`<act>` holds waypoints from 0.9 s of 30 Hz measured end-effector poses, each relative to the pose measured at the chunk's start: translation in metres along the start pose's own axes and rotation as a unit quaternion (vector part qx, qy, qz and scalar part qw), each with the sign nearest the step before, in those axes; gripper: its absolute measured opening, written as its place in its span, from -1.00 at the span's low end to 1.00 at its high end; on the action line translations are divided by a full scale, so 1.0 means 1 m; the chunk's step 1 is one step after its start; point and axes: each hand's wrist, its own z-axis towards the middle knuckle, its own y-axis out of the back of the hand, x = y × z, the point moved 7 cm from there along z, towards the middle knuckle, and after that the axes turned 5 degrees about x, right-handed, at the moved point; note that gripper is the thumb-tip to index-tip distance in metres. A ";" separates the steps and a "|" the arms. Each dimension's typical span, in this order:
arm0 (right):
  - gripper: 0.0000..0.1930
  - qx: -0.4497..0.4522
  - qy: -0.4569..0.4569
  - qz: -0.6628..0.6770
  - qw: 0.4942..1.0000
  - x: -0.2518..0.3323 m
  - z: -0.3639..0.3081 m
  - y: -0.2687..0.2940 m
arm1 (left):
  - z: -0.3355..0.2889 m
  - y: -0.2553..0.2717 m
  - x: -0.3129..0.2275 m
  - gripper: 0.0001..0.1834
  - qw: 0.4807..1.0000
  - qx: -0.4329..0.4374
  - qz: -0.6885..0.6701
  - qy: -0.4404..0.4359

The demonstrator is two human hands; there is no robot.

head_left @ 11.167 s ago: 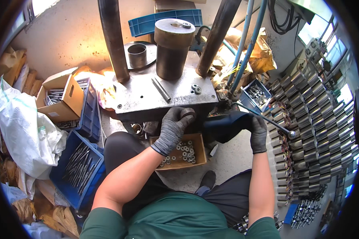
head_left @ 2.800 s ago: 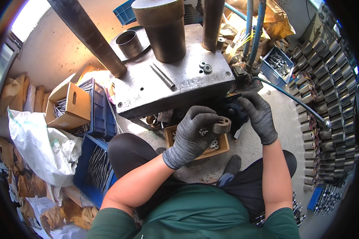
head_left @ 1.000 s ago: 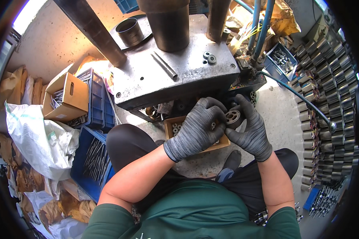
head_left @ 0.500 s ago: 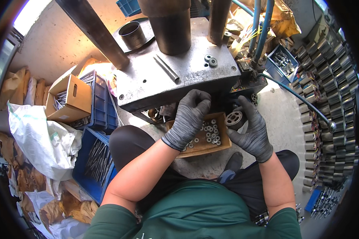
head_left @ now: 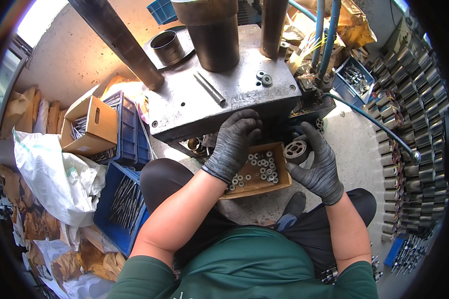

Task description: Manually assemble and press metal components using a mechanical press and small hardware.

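Note:
My right hand [head_left: 320, 167], in a grey knit glove, grips a round metal part [head_left: 296, 150] between thumb and fingers. The part looks like a short cylinder, its holed end face turned up. To its left, my gloved left hand [head_left: 234, 144] is raised by the front edge of the press table [head_left: 184, 107], fingers curled in; whatever they hold, if anything, is hidden. Below both hands sits a cardboard box [head_left: 257, 191] with several small bearings [head_left: 269, 167] in it. Two larger bearings [head_left: 264, 78] and two metal rods [head_left: 209, 88] lie on the press table.
Dark press columns [head_left: 117, 42] rise from the table. At left stand a blue crate [head_left: 101, 212] of shafts, a carton [head_left: 104, 122] and a white sack [head_left: 55, 174]. Stacked metal cylinders [head_left: 419, 144] line the right side. A blue hose [head_left: 369, 117] curves across at right.
My left hand has turned slightly and its fingers have loosened a little. The round part in my right hand now shows more of its holed face. The whole view has shifted slightly.

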 end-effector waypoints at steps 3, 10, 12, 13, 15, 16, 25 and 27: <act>-0.02 0.001 0.005 0.004 1.000 0.000 -0.001 0.000 | 0.002 0.000 0.003 -0.74 1.000 0.018 -0.015 0.001; 0.02 -0.028 0.095 0.009 0.995 0.021 -0.001 0.004 | -0.011 -0.023 -0.009 -0.61 0.994 0.095 0.044 -0.039; 0.05 -0.033 0.131 0.022 0.991 0.023 -0.002 0.005 | -0.012 -0.029 -0.008 -0.60 0.990 0.131 -0.001 -0.046; 0.05 -0.033 0.131 0.022 0.991 0.023 -0.003 0.004 | -0.013 -0.033 -0.009 -0.59 0.984 0.165 -0.047 -0.052; 0.07 -0.043 0.133 0.022 0.990 0.022 -0.006 0.005 | -0.014 -0.036 -0.008 -0.59 0.980 0.181 -0.065 -0.043; 0.07 -0.042 0.132 0.022 0.990 0.023 -0.005 0.005 | -0.015 -0.039 -0.007 -0.60 0.976 0.197 -0.084 -0.034; 0.08 -0.045 0.150 -0.015 0.988 0.033 -0.005 0.006 | -0.021 -0.047 -0.010 -0.65 0.987 0.124 -0.087 0.059; 0.08 -0.045 0.142 -0.008 0.989 0.034 -0.003 0.004 | 0.001 -0.011 0.003 -0.63 0.994 0.092 0.050 0.016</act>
